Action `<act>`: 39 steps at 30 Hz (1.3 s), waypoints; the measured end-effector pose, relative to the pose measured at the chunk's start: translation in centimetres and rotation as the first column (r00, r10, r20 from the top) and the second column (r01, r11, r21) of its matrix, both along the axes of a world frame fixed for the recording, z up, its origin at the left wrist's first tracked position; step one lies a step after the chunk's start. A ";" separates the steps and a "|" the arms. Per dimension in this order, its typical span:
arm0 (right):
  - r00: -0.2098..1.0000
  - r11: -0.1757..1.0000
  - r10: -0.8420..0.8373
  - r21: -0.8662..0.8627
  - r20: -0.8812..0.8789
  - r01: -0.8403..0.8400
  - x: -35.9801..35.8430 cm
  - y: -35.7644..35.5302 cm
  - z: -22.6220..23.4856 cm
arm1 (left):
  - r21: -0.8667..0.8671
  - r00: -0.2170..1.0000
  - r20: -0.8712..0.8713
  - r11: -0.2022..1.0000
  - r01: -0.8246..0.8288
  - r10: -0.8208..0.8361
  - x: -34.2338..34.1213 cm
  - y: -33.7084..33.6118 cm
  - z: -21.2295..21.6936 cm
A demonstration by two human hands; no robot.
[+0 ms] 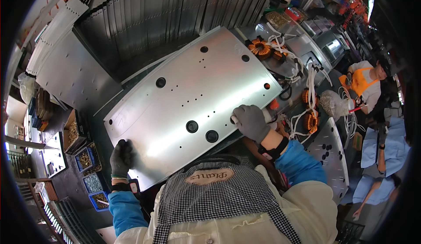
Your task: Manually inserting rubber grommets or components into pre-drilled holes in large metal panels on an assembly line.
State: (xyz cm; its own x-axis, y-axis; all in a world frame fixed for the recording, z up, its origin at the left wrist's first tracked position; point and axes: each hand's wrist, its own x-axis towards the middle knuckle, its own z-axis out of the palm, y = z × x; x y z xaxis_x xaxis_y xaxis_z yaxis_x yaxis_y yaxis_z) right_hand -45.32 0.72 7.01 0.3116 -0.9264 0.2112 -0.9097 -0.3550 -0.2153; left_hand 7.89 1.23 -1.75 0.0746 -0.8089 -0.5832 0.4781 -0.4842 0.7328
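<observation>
A large silver sheet-metal panel lies slanted in front of me. Black-rimmed round holes and many tiny holes dot its face. My left hand, in a dark grey glove, is closed at the panel's near left edge, fingers curled on the rim. At the near right edge my right hand, also gloved, is bent into a fist over the panel beside a dark hole. What its fingers hold, if anything, is hidden. Nearest to that hand is a small orange-red knob-like piece past the panel's edge.
Many upright metal sheets stand in a row behind the panel. Blue bins of small hardware sit left. Copper-wound coils with white cables lie right, near another perforated panel. A co-worker in an orange apron is farther right.
</observation>
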 end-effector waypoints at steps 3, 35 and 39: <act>1.000 0.999 0.002 -0.035 0.023 -0.001 0.1 0.2 -0.2 | 0.029 0.998 0.004 0.998 -0.061 0.061 -0.4 0.0 0.2; 0.883 0.711 0.438 0.665 -0.166 -0.228 -0.6 -9.0 3.7 | 0.255 0.976 -0.029 0.946 -0.202 0.217 -3.5 -0.5 4.8; 0.887 0.681 0.400 0.722 -0.230 -0.120 0.3 -9.2 3.4 | 0.171 0.999 -0.021 0.985 0.027 -0.023 -1.4 -0.6 3.0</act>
